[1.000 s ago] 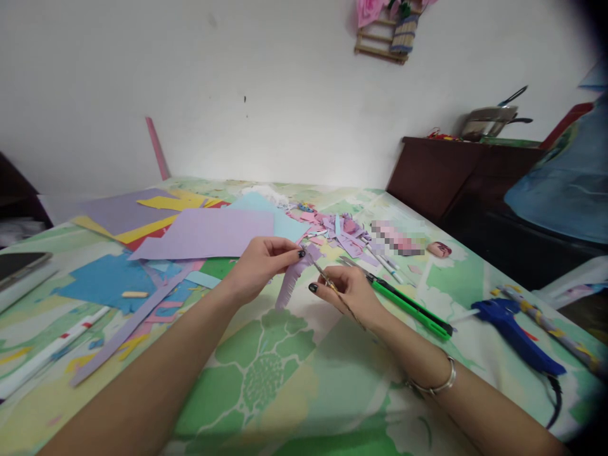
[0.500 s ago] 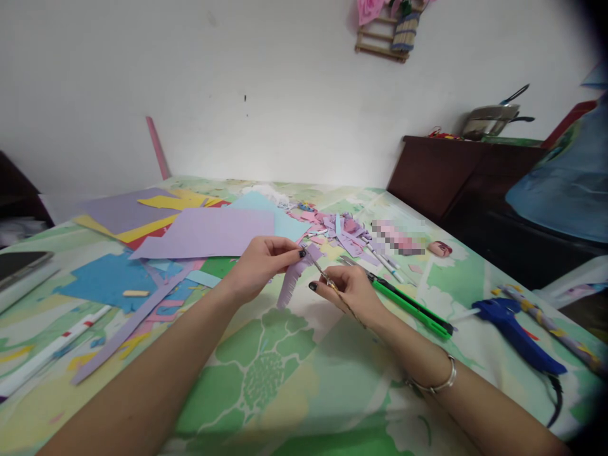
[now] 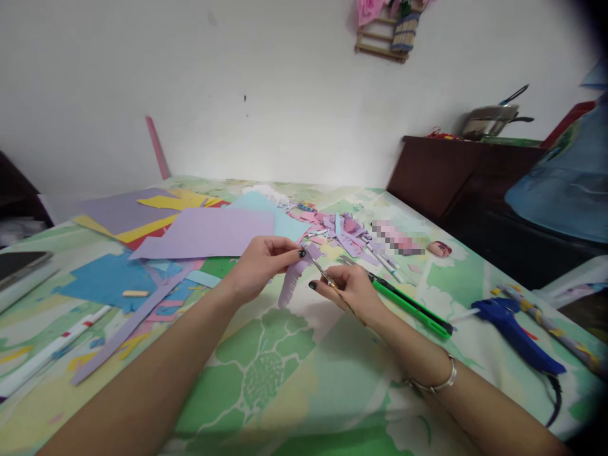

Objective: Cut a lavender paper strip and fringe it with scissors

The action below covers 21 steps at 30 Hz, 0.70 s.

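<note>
My left hand [image 3: 261,263] pinches the top end of a narrow lilac paper strip [image 3: 291,283] cut into a fringe, which hangs down toward the table. My right hand [image 3: 349,288] is closed around small scissors [image 3: 322,271], whose blades point up-left and meet the strip's upper edge near my left fingertips. Both hands hover just above the green floral tablecloth [image 3: 266,373].
Lilac, blue and yellow paper sheets [image 3: 204,231] lie at the back left, a long lilac strip [image 3: 128,329] to the left. Paper scraps [image 3: 339,231] and pens sit behind my hands. A green utility knife [image 3: 408,304] and blue glue gun [image 3: 515,335] lie at right. A dark cabinet [image 3: 456,174] stands beyond.
</note>
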{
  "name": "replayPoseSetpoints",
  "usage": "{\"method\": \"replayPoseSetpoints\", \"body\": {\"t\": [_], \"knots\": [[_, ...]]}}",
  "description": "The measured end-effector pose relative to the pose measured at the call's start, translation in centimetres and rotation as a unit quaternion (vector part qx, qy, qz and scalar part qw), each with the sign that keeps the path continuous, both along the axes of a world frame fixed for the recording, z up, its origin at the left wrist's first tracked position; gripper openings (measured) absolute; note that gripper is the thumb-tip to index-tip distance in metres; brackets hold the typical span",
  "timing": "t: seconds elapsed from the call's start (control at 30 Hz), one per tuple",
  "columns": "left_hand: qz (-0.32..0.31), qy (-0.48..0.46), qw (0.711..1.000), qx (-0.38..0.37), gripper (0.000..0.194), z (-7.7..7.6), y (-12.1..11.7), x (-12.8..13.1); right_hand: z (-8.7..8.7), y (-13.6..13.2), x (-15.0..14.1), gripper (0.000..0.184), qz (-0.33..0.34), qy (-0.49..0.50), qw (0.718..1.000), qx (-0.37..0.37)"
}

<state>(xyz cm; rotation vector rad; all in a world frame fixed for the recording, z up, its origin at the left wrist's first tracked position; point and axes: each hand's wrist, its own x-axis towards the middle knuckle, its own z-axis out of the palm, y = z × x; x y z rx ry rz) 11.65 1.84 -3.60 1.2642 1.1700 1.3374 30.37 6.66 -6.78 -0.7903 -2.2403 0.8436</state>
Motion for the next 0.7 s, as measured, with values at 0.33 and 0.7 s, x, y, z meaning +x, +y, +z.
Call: {"method": "replayPoseSetpoints", "body": {"t": [0.33, 0.7], "knots": [[-0.004, 0.008, 1.000, 0.002, 0.013, 0.27, -0.17, 0.04, 0.01, -0.11, 0.06, 0.040, -0.008, 0.001, 1.000, -0.006], [0.007, 0.008, 1.000, 0.019, 0.014, 0.10, 0.03, 0.01, 0.52, -0.70, 0.00, 0.030, 0.024, 0.043, 0.993, -0.106]]}}
